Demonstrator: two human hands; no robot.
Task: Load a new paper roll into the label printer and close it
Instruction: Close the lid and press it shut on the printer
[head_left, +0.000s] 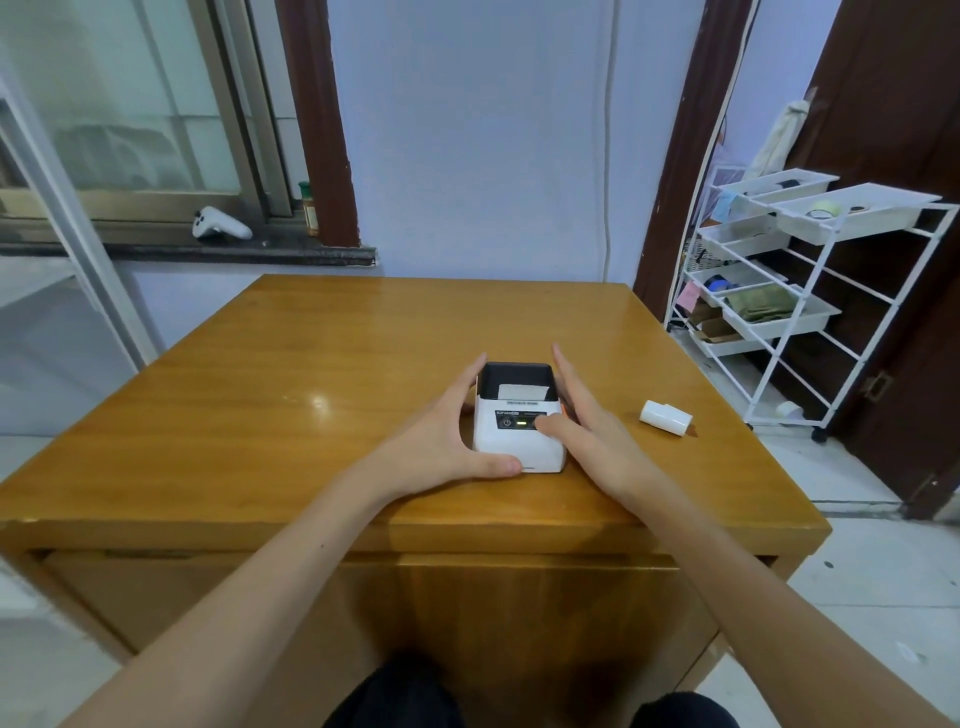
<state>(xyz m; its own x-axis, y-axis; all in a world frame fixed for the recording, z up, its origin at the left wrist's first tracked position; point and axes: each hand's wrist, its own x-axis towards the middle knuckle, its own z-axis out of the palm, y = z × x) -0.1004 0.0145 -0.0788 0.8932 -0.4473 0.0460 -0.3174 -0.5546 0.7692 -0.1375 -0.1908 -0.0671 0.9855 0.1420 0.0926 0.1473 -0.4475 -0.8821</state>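
Observation:
A small white label printer (511, 441) with a black lid stands near the middle of the wooden table (291, 395). Its lid is down and a strip of white paper sticks out of the slot; a green light glows on the front panel. My left hand (447, 441) cups the printer's left side, thumb along the front bottom edge. My right hand (587, 431) lies flat against its right side, thumb resting on the front panel. A white paper roll (666, 417) lies on its side on the table to the right, apart from both hands.
A white wire shelf cart (779, 291) with trays of small items stands to the right of the table. A white game controller (221, 224) sits on the window sill behind. The table's right edge is close to the paper roll.

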